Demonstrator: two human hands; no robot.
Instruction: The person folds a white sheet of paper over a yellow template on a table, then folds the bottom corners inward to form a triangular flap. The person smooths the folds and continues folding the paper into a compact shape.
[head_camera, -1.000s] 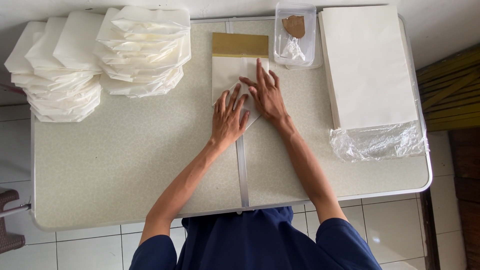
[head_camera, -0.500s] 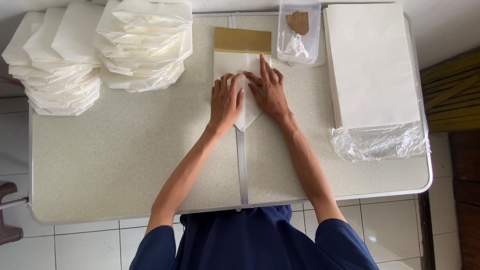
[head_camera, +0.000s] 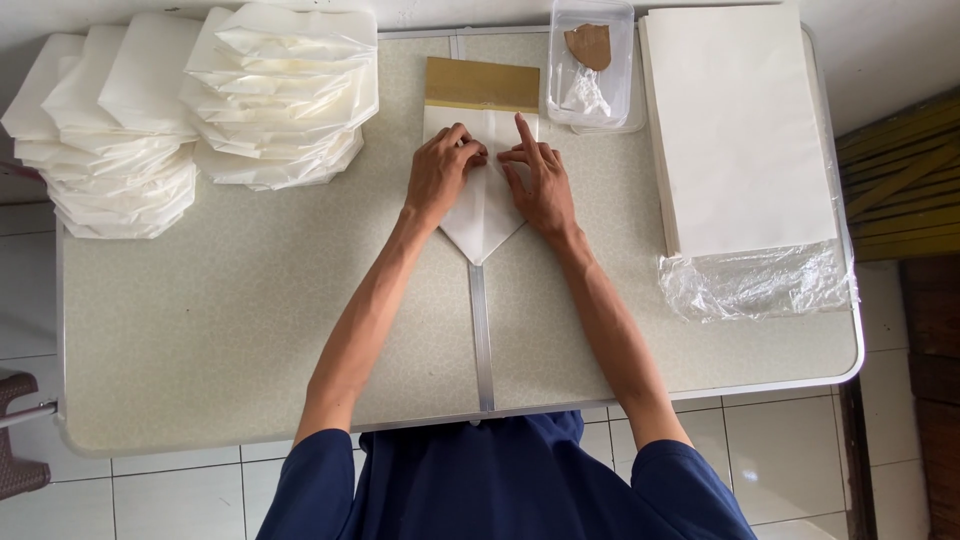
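A matt white paper sheet (head_camera: 483, 215) is lying on the speckled, smooth laminate table (head_camera: 250, 310), whose metal strip (head_camera: 481, 340) is gleaming. At two o'clock, crinkled glossy plastic wrap (head_camera: 755, 282) is shining; a clear plastic tub (head_camera: 592, 65) is sitting at twelve.

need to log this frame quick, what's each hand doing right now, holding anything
Left hand: fingers curled, pressing on the folded white paper, nothing gripped.
Right hand: open and flat on the same paper, index finger extended, holding nothing.
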